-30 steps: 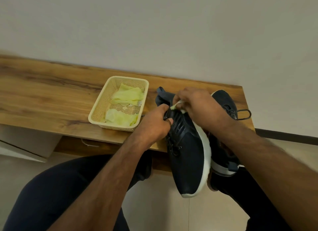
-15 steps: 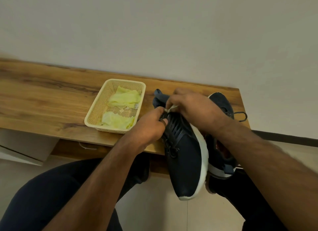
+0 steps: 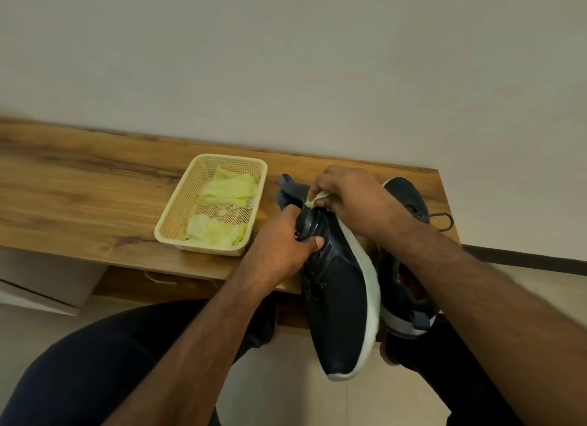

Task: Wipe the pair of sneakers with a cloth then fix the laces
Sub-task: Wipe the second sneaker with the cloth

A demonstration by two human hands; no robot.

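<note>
Head view, the only one. Landmark: cream mesh basket (image 3: 171,231) on the wooden bench (image 3: 79,197).

- Held sneaker (image 3: 340,298): navy, white sole, just right of the basket, tipped on its side, toe pointing toward the person and overhanging the bench's near edge.
- Left hand (image 3: 279,251): fingers and thumb curled round the sneaker's mid-upper at the lace area; steadies it.
- Right hand (image 3: 352,197): curled on a pale yellow cloth (image 3: 316,199), pressed at the heel and collar end, which is level with the basket's far half. Only a small corner of cloth shows.
- Second sneaker (image 3: 409,286): farther right of the basket, behind the held one, partly hidden. Its lace loop (image 3: 444,220) trails on the bench.
- Two more yellow cloths (image 3: 219,231) lie inside the basket.

Judgement: wiping of the first shoe is under way; laces not yet fixed.

Risks:
- The toe has no support, so if the left grip loosens while the right hand rubs hard, the shoe could pivot and drop to the floor.
- A wide right-arm stroke could knock the second sneaker, which sits near the bench's end.
- The bunched cloth may snag the held shoe's laces.
</note>
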